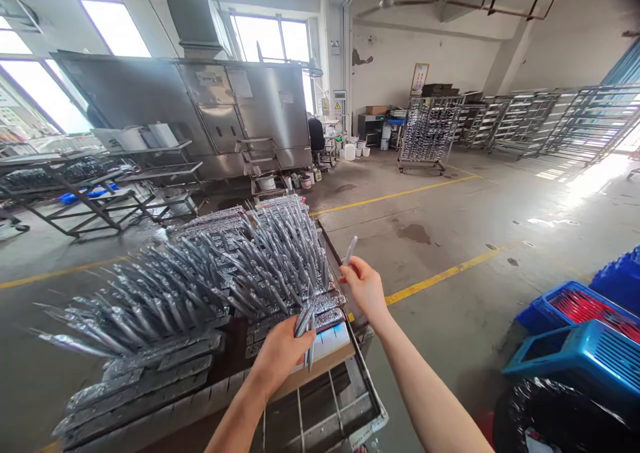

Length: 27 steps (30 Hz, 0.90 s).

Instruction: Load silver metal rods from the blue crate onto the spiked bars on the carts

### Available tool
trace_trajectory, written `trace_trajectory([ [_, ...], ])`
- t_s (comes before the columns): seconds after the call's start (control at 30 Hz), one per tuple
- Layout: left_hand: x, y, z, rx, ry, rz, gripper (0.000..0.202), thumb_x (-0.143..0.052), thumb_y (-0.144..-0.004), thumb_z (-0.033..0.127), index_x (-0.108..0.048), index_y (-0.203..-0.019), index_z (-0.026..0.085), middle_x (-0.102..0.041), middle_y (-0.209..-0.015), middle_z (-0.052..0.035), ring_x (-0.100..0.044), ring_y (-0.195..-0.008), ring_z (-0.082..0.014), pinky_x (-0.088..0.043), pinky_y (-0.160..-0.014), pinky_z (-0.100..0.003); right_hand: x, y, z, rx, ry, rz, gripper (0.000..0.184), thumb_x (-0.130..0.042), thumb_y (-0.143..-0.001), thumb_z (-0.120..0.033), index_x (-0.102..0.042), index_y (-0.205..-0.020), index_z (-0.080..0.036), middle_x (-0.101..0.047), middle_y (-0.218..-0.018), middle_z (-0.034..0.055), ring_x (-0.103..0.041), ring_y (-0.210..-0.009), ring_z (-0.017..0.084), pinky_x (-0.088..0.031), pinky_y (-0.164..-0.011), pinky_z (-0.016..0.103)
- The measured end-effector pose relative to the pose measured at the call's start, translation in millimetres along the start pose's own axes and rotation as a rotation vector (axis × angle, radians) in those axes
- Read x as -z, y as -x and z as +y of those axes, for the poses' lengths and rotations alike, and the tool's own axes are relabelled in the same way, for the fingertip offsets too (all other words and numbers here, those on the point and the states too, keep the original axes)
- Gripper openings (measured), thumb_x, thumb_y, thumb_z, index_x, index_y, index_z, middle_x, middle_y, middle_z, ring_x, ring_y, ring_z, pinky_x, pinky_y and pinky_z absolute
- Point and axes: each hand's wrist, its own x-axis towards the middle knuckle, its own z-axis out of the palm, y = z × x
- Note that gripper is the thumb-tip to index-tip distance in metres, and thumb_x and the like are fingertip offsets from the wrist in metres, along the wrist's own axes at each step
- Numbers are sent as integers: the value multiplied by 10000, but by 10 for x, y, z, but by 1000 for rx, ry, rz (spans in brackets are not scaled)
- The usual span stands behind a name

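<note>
Two hands [277, 354] [367, 286] (left, right), three blue crates [575, 356].

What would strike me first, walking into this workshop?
A bristling mass of silvery rods stands at centre left, slanting up like quills. Just before it, the left hand grips a bundle of rods and the right hand pinches a single rod. Blue crates sit lower right.

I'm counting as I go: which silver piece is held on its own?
The silver piece pinched in the right hand, pointing up; the other held pieces form a bunch gripped in the left hand.
</note>
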Motion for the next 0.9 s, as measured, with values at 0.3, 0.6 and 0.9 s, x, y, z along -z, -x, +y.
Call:
trace_trajectory([
  [0.3,28,478,-8,33,663,-17,254,-610,-669,373,-616,-755,134,-538,-555,27,-385,-488,-87,-359,-510,-226,0,1270,-4,-250,-294,-393,257,-560,-699,-421,-569,-707,-164,-475,-573,-23,-407,-526,101,-336,-523,200],
  [0.6,-485,936,-552,302,858,-314,426,-739,-522,386,-617,-844,133,-594,-514,23,-423,-408,-73,-322,-416,-202,-71,2216,-132,-509,-462,-300,264,-652,-617,-390,-571,-688,-149,-460,-578,-27,-393,-534,88,-333,-543,198],
  [0.9,-756,1384,-1276,578,876,-929,422,-737,-523,380,-643,-859,143,-670,-638,-42,-608,-586,-184,-442,-601,-294,-223,3264,-49,-753,-449,-244,159,-585,-664,-277,-515,-614,-144,-384,-578,-41,-321,-523,66,-218,-467,187],
])
